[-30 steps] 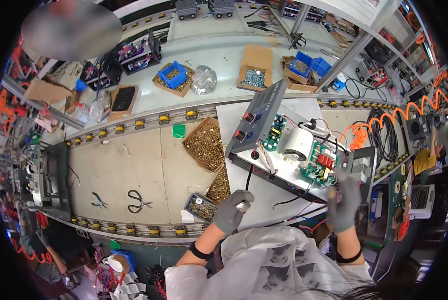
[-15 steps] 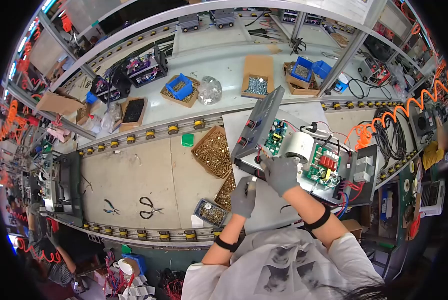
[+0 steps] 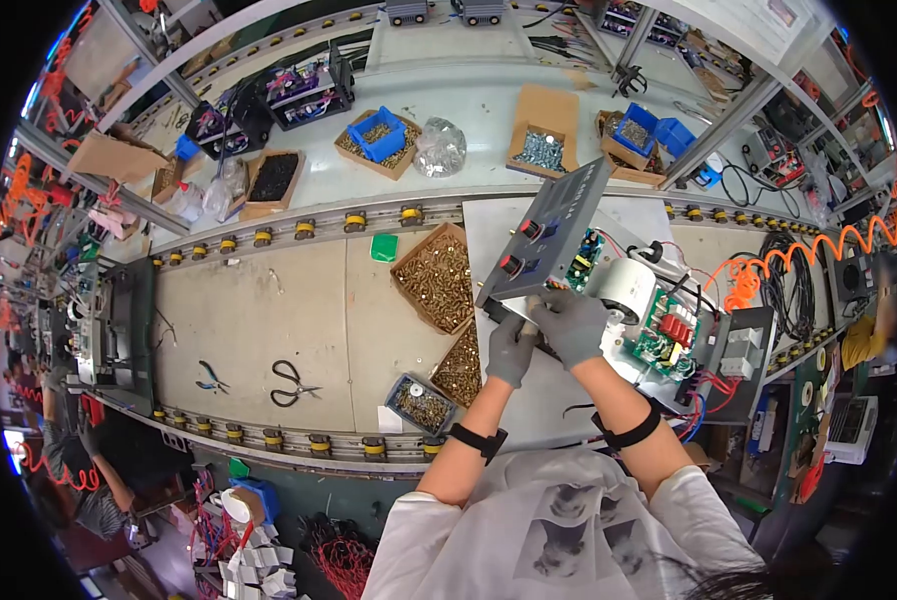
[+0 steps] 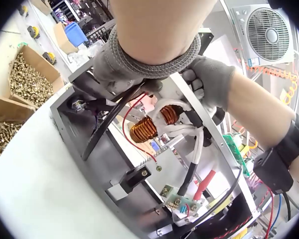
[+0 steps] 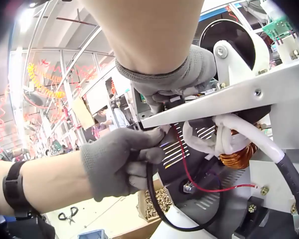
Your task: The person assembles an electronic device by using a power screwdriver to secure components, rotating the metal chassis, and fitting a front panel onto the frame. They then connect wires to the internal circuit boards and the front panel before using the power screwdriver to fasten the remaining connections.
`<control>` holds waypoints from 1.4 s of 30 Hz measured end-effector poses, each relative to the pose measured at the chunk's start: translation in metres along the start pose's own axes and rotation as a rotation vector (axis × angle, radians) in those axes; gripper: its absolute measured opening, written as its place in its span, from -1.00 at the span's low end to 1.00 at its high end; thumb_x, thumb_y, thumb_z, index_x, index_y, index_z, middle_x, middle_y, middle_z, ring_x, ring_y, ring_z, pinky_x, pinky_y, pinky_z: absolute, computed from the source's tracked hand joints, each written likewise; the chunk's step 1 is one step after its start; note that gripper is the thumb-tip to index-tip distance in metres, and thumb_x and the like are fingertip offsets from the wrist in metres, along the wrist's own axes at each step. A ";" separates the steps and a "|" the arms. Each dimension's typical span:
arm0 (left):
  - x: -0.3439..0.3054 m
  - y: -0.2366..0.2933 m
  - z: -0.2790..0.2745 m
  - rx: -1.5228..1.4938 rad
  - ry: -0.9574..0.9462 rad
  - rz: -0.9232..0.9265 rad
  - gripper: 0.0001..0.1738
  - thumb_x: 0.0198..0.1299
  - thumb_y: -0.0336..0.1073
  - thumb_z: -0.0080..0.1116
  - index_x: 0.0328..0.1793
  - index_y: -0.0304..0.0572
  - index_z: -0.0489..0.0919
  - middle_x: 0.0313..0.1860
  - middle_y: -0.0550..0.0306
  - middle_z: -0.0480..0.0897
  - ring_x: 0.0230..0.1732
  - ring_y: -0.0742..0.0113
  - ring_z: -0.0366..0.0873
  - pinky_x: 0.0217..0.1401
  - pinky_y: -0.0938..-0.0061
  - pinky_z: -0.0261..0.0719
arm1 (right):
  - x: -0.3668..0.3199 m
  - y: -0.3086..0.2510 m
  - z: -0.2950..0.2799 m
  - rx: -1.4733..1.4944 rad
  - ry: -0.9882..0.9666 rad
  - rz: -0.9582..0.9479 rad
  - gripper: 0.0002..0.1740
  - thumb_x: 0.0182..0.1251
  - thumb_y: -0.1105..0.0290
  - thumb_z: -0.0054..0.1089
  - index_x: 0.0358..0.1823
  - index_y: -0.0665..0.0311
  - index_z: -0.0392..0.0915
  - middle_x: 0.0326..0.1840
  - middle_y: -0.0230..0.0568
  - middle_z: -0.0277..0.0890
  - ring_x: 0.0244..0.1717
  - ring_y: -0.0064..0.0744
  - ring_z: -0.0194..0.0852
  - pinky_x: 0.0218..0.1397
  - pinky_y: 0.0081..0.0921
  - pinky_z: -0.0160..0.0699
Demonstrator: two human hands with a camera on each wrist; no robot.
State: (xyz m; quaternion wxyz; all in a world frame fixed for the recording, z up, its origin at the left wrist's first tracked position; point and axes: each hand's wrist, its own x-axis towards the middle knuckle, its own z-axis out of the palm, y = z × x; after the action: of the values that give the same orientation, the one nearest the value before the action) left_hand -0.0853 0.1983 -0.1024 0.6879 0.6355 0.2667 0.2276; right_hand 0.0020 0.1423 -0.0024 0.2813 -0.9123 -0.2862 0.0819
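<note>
An opened grey device has a front panel point(image 3: 559, 240) tilted up, with red knobs. At its lower left corner my gloved left hand point(image 3: 509, 352) has curled fingers round a black cable point(image 5: 157, 206), which loops down below the metal plate point(image 5: 229, 102). My gloved right hand point(image 3: 577, 328) is close beside it, over the plate's edge; in the right wrist view its curled fingers pinch a small dark part point(image 5: 175, 101) above the plate. Under the plate are copper coils point(image 4: 143, 129) and a thin red wire point(image 4: 125, 130). The left fingertips are partly hidden behind the plate.
Boxes of brass screws point(image 3: 435, 278) and a small blue bin point(image 3: 421, 403) stand left of the device. Scissors point(image 3: 291, 384) and pliers point(image 3: 212, 377) lie farther left. A roller rail point(image 3: 309, 229) runs behind; an orange coiled hose point(image 3: 744, 285) is at right.
My right hand has swung left from the device's right side to its lower left corner. My left hand has moved right and up, beside the right one. The front panel's tilt looks changed.
</note>
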 end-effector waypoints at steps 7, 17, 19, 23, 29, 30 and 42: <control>0.013 -0.019 -0.001 -0.037 -0.016 0.041 -0.86 0.14 -0.49 0.08 -0.18 -0.33 0.57 -0.43 0.16 0.61 -0.43 0.50 0.48 -0.35 0.55 0.47 | -0.014 0.016 -0.006 0.359 0.175 0.009 -0.73 0.14 0.27 0.26 -0.55 0.33 0.58 -0.82 -0.37 0.24 -0.75 -0.66 0.10 -0.67 -0.57 0.11; 0.028 -0.036 0.001 -0.366 -0.193 0.032 -0.66 0.06 -0.65 0.02 0.01 -0.37 0.54 -0.15 0.12 0.63 -0.19 0.46 0.55 -0.16 0.55 0.53 | -0.012 0.012 -0.006 0.427 0.163 0.076 -0.67 0.16 0.29 0.25 -0.67 0.34 0.49 -0.83 -0.40 0.24 -0.75 -0.69 0.10 -0.67 -0.56 0.10; 0.030 -0.036 0.007 -0.588 -0.175 0.023 -0.59 0.05 -0.64 0.06 0.09 -0.33 0.51 -0.01 0.14 0.59 -0.04 0.46 0.53 -0.02 0.51 0.51 | -0.012 0.010 -0.007 0.411 0.133 0.114 -0.73 0.16 0.35 0.25 -0.59 0.40 0.54 -0.76 -0.51 0.29 -0.68 -0.76 0.12 -0.63 -0.66 0.08; 0.045 -0.017 -0.006 -0.217 -0.149 0.186 -0.59 -0.05 -0.59 0.16 0.02 -0.27 0.56 -0.08 0.11 0.62 -0.11 0.44 0.55 -0.12 0.55 0.52 | -0.010 0.025 0.000 0.344 0.139 0.059 -0.72 0.16 0.34 0.25 -0.60 0.39 0.53 -0.77 -0.51 0.28 -0.69 -0.75 0.11 -0.63 -0.64 0.09; 0.052 -0.024 0.002 -0.344 -0.091 -0.247 -0.48 -0.24 -0.74 0.03 -0.03 -0.36 0.57 -0.20 0.10 0.64 -0.29 0.41 0.57 -0.40 0.57 0.48 | -0.003 0.021 -0.001 0.287 0.232 0.024 -0.71 0.15 0.32 0.28 -0.61 0.38 0.51 -0.79 -0.46 0.26 -0.72 -0.71 0.09 -0.66 -0.59 0.09; 0.048 -0.024 0.004 -0.416 -0.094 -0.273 -0.47 -0.25 -0.74 0.02 -0.02 -0.35 0.57 -0.19 0.11 0.64 -0.27 0.41 0.57 -0.39 0.58 0.48 | -0.004 0.021 -0.001 0.268 0.230 0.031 -0.71 0.14 0.32 0.29 -0.60 0.37 0.51 -0.79 -0.44 0.26 -0.72 -0.71 0.09 -0.66 -0.59 0.09; 0.023 -0.033 0.013 -0.294 0.004 -0.165 -0.58 0.06 -0.69 0.13 0.08 -0.27 0.45 -0.09 0.11 0.62 -0.09 0.37 0.57 0.00 0.49 0.53 | -0.015 0.021 0.002 0.099 0.299 -0.410 -0.80 0.17 0.25 0.29 -0.32 0.23 0.64 -0.63 -0.28 0.48 -0.66 -0.38 0.42 -0.57 -0.48 0.35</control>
State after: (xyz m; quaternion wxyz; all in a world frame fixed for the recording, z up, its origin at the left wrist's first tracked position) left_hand -0.0602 0.2009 -0.1363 0.7894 0.5034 0.2830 0.2083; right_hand -0.0007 0.1205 -0.0166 0.3754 -0.8223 -0.4162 -0.0989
